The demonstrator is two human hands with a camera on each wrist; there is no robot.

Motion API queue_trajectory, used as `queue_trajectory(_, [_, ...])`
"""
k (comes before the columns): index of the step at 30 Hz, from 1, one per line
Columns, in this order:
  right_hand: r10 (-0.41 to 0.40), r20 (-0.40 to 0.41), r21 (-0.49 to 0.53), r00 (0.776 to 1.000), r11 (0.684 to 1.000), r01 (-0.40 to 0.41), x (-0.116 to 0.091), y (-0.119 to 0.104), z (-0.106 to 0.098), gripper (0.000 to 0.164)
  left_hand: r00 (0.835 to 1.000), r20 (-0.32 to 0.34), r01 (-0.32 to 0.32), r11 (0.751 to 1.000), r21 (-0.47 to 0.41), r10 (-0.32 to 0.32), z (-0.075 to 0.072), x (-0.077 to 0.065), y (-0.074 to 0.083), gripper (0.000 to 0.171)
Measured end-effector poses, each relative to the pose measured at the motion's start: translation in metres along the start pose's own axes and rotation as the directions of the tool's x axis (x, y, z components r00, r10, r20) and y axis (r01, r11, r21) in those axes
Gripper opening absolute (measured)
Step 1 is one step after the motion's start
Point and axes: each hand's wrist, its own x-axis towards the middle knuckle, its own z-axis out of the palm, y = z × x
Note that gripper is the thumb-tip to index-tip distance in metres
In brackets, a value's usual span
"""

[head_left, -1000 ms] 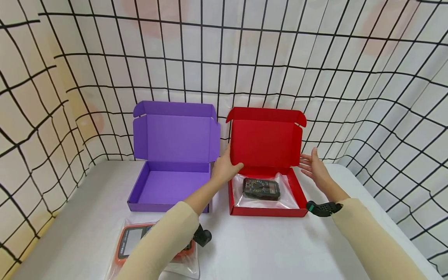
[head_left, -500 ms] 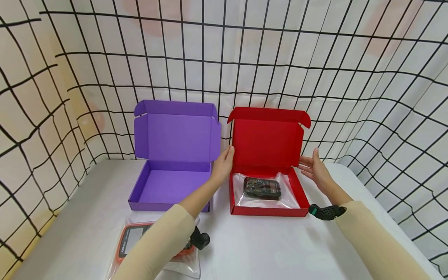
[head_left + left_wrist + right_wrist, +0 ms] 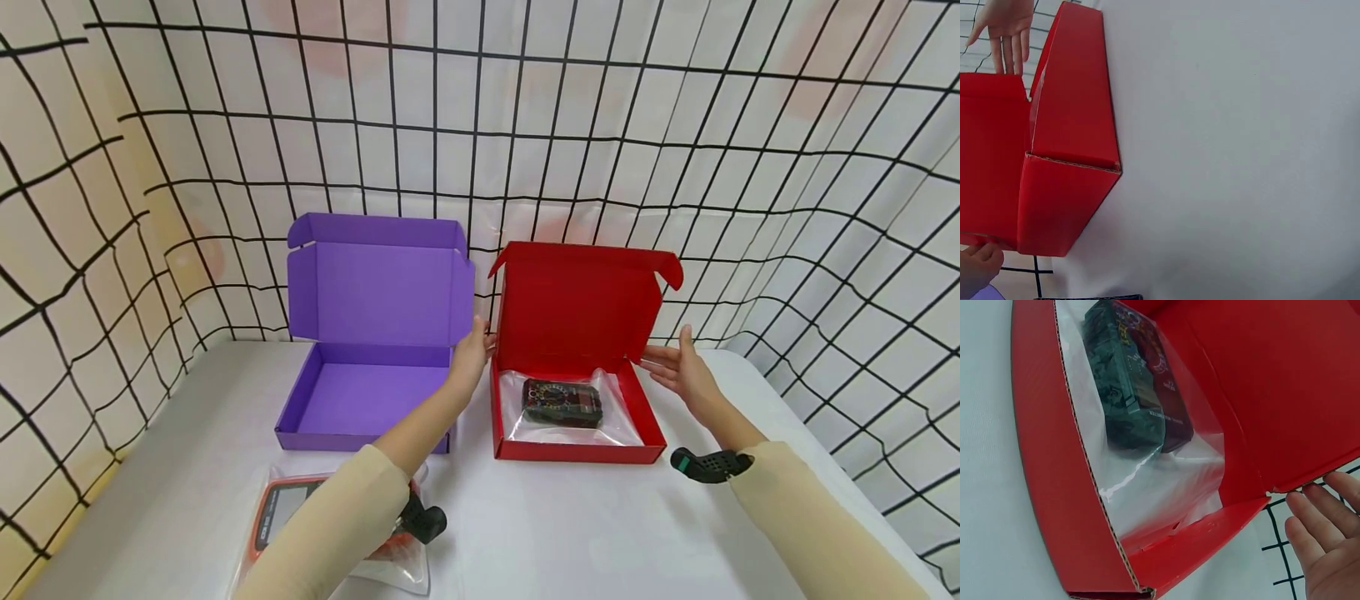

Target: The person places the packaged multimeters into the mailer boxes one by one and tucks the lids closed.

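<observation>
A red cardboard box (image 3: 579,452) stands with its lid (image 3: 576,308) raised and leaning forward over the tray. Inside lies a black multimeter (image 3: 562,403) in a clear plastic bag (image 3: 1166,494). My left hand (image 3: 468,357) is at the lid's left edge, and its fingertips (image 3: 988,251) touch the red cardboard in the left wrist view. On the opposite side, my right hand (image 3: 688,377) has its fingers extended, with the fingertips (image 3: 1313,495) at the lid's lower right edge. Part of the left fingers is hidden behind the lid.
An open purple box (image 3: 375,400) stands just left of the red one, its lid upright. In front of it lies a bagged orange multimeter (image 3: 272,508), partly covered by my left sleeve. A black wire grid (image 3: 472,135) encloses the white table (image 3: 570,533) at the back and sides.
The red lid has tipped forward, its top edge lower and nearer. My left hand has shifted from the lid's inner edge to its outer left side; the right hand has moved slightly right.
</observation>
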Motion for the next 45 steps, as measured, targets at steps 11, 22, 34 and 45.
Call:
queue_trajectory(11, [0.010, 0.042, 0.111, 0.999, 0.994, -0.014, -0.006, 0.009, -0.006, 0.100, 0.999, 0.025, 0.027, 0.986, -0.164, -0.024, -0.010, 0.104, -0.127, 0.075])
queue_trajectory(22, [0.012, 0.096, 0.197, 0.995, 0.980, -0.031, -0.009, 0.014, -0.011, 0.102, 0.996, 0.090, 0.026, 0.989, -0.145, -0.013, -0.015, 0.077, -0.103, 0.072])
queue_trajectory(34, [0.004, 0.109, 0.154, 0.994, 0.988, -0.021, -0.010, 0.019, -0.012, 0.100, 0.996, 0.085, 0.053, 0.988, -0.145, -0.041, -0.012, 0.081, -0.114, 0.069])
queue_trajectory(45, [-0.025, 0.065, 0.072, 0.998, 0.997, 0.021, -0.014, 0.024, -0.011, 0.086, 0.992, 0.013, 0.124, 0.991, -0.049, -0.124, -0.003, -0.010, -0.006, 0.054])
